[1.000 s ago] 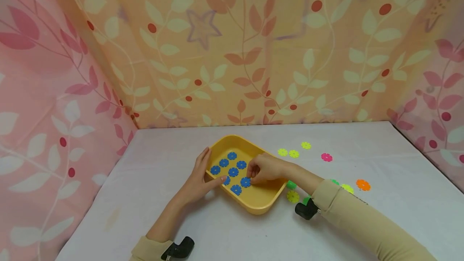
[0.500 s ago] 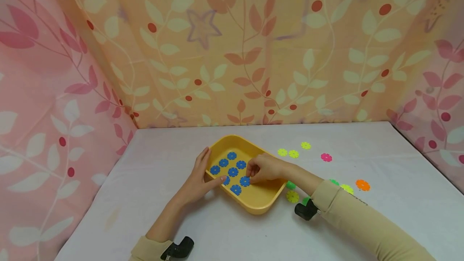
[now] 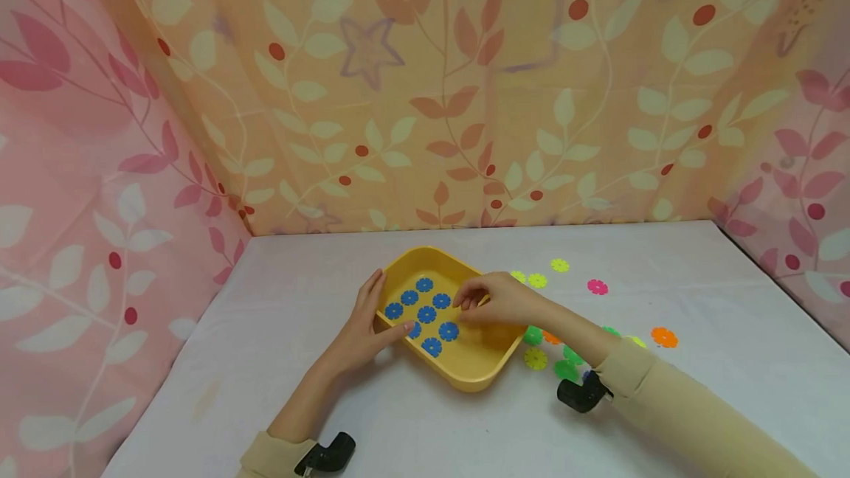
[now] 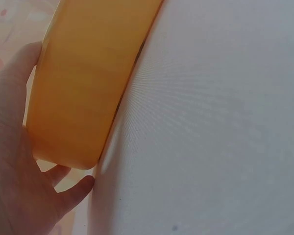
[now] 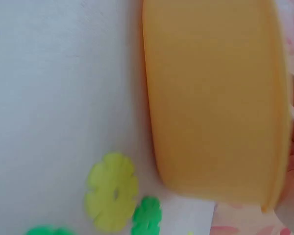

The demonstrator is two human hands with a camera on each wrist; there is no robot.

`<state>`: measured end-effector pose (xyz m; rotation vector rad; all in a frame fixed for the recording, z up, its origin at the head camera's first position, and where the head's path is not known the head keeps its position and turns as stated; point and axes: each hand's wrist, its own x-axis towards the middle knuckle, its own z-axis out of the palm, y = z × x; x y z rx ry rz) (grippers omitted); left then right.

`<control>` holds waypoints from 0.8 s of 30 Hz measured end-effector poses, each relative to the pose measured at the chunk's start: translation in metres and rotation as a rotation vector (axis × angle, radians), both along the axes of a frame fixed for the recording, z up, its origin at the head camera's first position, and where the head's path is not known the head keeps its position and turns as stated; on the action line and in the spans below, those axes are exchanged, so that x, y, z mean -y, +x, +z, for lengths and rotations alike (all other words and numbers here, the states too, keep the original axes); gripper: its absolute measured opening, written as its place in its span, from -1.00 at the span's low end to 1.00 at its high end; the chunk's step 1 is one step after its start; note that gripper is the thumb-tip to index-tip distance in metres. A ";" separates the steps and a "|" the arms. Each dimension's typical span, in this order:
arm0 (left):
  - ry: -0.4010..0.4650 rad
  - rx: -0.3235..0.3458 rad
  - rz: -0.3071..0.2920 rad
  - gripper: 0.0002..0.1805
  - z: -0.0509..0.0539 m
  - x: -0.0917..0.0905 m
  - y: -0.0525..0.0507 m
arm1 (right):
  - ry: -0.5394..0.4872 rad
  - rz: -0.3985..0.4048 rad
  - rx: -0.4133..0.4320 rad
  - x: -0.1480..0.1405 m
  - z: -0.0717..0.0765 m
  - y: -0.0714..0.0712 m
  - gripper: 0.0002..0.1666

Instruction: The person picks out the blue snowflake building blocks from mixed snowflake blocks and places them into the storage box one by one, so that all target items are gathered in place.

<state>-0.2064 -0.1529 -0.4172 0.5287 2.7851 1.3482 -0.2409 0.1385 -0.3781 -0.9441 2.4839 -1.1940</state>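
Note:
Several blue notched snowflake discs (image 3: pixel 448 331) lie flat on the floor of a yellow plastic tray (image 3: pixel 474 364). One disc is partly covered by my left thumb. At the tray's left corner my left hand (image 3: pixel 361 334) holds the rim, its thumb over the edge and fingers along the outer wall; the left wrist view shows it against the tray's outer wall (image 4: pixel 83 83). My right hand (image 3: pixel 508 301) hovers over the tray's right half with loosely bent fingers, and no disc shows between them. Its fingertips are apart from the nearest blue disc.
Right of the tray lie loose yellow (image 3: pixel 536 358), green (image 3: pixel 567 369) and orange discs (image 3: pixel 665 338), some hidden by the right forearm. Farther back are yellow discs (image 3: pixel 560 265) and a pink disc (image 3: pixel 598 287). Floral curtains (image 3: pixel 425 94) enclose the white table (image 3: pixel 299 271).
My right hand has lifted off the blue disc at the tray's middle, leaving it on the floor. The right forearm shifted right, uncovering more green and orange discs. The left hand stayed put.

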 end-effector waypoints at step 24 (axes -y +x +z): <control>0.002 -0.026 -0.018 0.14 -0.003 0.001 -0.002 | -0.133 -0.382 0.275 -0.148 -0.008 0.073 -0.56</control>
